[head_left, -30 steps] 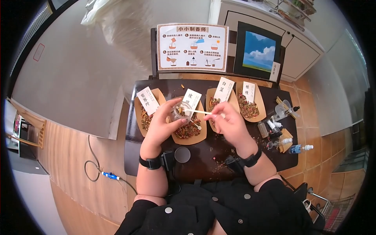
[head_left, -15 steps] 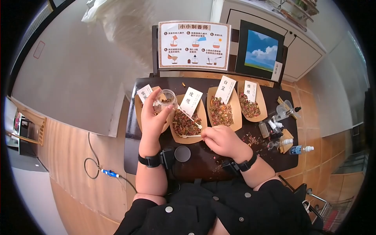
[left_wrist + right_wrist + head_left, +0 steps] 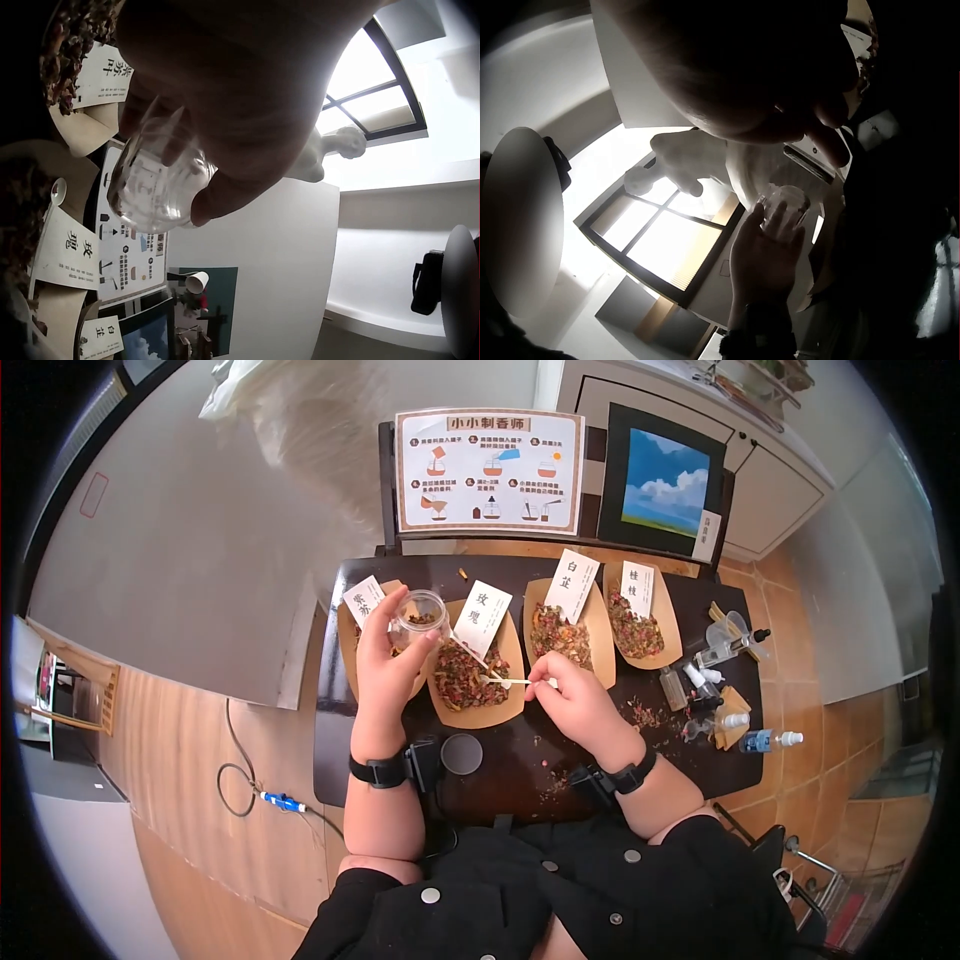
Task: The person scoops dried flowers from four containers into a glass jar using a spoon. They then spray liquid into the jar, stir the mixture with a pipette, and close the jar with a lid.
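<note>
My left hand (image 3: 385, 665) grips a clear jar (image 3: 420, 613) with a little dried plant matter at its bottom, above the leftmost paper tray (image 3: 350, 650). In the left wrist view, fingers and thumb wrap around the jar (image 3: 154, 187). My right hand (image 3: 582, 705) pinches a small white spoon (image 3: 515, 681), its bowl end at the dried petals (image 3: 462, 685) in the second tray (image 3: 482, 718) from the left. A second white spoon (image 3: 468, 651) lies over those petals beside a white label card (image 3: 482, 618). The right wrist view is mostly dark.
Two more trays, the third (image 3: 606, 676) and the rightmost (image 3: 668, 658), hold similar mixes with cards. A grey round lid (image 3: 462, 754) lies near the front edge. Small bottles (image 3: 757, 742) and a plastic funnel (image 3: 725, 632) crowd the right side. An instruction sign (image 3: 490, 472) stands behind.
The jar has moved left, away from the right hand, and tilted less. My right hand lowered the spoon from the jar's mouth to the second tray, then shifted slightly forward among the petals.
</note>
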Available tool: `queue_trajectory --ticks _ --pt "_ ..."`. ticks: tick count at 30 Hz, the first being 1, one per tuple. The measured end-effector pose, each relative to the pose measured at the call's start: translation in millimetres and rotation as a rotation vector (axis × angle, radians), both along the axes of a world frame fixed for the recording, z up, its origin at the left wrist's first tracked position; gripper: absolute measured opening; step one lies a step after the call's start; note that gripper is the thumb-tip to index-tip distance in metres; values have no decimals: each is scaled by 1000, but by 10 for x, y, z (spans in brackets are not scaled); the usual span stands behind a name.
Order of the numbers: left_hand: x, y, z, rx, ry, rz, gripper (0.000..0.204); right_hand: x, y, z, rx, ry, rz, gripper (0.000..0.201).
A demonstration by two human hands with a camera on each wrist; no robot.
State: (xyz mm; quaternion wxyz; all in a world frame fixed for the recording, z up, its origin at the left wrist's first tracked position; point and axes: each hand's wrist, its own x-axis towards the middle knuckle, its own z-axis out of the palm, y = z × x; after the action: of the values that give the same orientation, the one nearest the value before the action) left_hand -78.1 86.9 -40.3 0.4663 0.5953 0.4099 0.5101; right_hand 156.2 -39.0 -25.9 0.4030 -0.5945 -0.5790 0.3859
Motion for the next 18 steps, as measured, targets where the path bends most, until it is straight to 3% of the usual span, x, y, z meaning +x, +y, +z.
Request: queue_trajectory --ticks 11,18 --pt "6 -18 24 -6 10 5 58 37 126 -89 -313 415 83 5" --pt "4 -28 52 -33 28 -17 58 136 159 -149 -298 741 44 6"
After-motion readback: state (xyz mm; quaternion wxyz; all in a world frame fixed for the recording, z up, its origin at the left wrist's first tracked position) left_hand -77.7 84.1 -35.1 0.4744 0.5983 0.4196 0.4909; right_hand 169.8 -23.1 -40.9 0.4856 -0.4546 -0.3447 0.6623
